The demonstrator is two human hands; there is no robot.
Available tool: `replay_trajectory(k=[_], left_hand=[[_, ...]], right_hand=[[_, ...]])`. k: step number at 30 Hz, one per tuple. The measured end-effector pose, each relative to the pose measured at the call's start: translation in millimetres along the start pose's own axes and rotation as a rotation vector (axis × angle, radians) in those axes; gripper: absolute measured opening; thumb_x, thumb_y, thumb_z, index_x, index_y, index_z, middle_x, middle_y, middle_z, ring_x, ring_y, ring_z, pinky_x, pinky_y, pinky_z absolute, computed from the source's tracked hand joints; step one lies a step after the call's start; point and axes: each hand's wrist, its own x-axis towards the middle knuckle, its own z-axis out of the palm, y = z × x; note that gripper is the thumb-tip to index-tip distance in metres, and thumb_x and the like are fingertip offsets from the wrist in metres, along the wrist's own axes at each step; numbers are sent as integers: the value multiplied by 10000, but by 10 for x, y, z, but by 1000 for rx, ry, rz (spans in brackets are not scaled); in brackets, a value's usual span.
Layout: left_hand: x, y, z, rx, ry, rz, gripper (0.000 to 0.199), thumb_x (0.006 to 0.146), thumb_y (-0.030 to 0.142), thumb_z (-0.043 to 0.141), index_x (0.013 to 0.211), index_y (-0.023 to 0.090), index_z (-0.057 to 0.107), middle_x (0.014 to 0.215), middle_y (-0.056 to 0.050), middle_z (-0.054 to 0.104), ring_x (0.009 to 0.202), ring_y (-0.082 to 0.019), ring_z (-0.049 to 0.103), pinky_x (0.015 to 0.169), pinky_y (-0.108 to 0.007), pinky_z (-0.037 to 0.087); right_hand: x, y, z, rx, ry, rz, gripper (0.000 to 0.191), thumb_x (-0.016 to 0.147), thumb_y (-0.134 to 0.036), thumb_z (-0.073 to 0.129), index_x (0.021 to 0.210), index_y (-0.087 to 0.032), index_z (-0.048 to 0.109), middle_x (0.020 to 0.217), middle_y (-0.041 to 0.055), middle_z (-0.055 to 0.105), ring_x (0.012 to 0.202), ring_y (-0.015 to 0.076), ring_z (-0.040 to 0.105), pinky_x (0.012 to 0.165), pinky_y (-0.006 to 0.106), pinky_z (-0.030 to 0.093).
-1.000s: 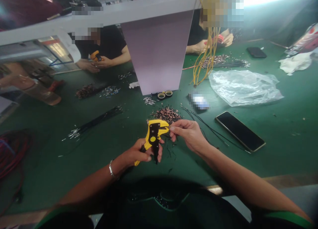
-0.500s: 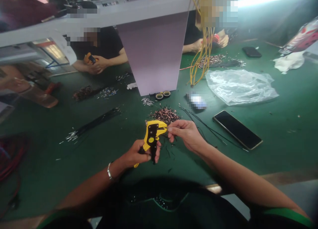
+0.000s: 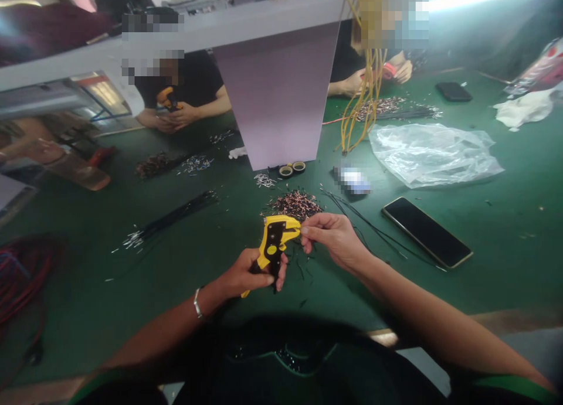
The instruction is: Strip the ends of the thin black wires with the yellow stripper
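Note:
My left hand (image 3: 244, 273) grips a yellow-and-black self-adjusting wire stripper (image 3: 273, 245) by its handles. My right hand (image 3: 334, 238) pinches a thin black wire, barely visible, at the stripper's yellow jaws. Just behind the tool lies a heap of short crimped wires (image 3: 294, 206). Loose black wire scraps (image 3: 301, 267) are scattered on the green mat (image 3: 246, 288) beneath my hands. Longer thin black wires (image 3: 373, 232) trail to the right of my right hand.
A smartphone (image 3: 426, 232) lies to the right, beside a clear plastic bag (image 3: 433, 156). A lilac panel (image 3: 277, 94) and hanging yellow wires (image 3: 365, 100) stand ahead. Wire bundles (image 3: 176, 214) and a red cable coil (image 3: 21, 273) lie left. Co-workers sit across the bench.
The stripper has tilted slightly while staying in my left hand. My right hand remains pinched at its jaws. The whole view has shifted a little.

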Motion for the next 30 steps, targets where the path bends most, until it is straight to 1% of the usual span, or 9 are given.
replay_trajectory(k=[6, 13, 18, 24, 30], left_hand=[[-4, -11, 13, -22, 37, -11, 294, 795, 229, 730, 1031, 93, 618, 799, -70, 645, 679, -167, 625, 672, -343, 531], [-6, -58, 55, -69, 91, 19, 260, 803, 203, 727, 1007, 99, 603, 727, -41, 636, 593, -140, 610, 574, -309, 536], [-35, -65, 94, -39, 141, 32, 241, 808, 204, 723, 981, 101, 591, 697, -26, 629, 542, -124, 597, 519, -285, 533], [-45, -66, 110, 9, 180, 24, 218, 808, 214, 726, 942, 107, 591, 625, -3, 612, 493, -106, 571, 494, -264, 524], [-44, -45, 121, -1, 187, -4, 213, 792, 229, 734, 902, 114, 592, 600, 5, 599, 483, -109, 570, 486, -265, 525]], right_hand=[[16, 18, -8, -1, -5, 5, 117, 678, -267, 785, 663, -169, 724, 562, 1, 688, 442, 107, 590, 496, 262, 465], [20, 9, -7, 0, -6, 3, 99, 692, -256, 768, 667, -170, 727, 574, 12, 691, 447, 114, 597, 502, 276, 470], [27, 13, -12, 10, -17, 11, 103, 685, -259, 770, 665, -167, 729, 587, 19, 695, 455, 120, 607, 506, 282, 483], [41, 27, -22, 11, -25, 26, 112, 686, -262, 772, 666, -163, 724, 589, 20, 699, 457, 118, 611, 501, 277, 486], [43, 11, -32, 39, -43, 28, 113, 678, -256, 777, 656, -164, 715, 582, 19, 701, 450, 119, 611, 495, 278, 496]])
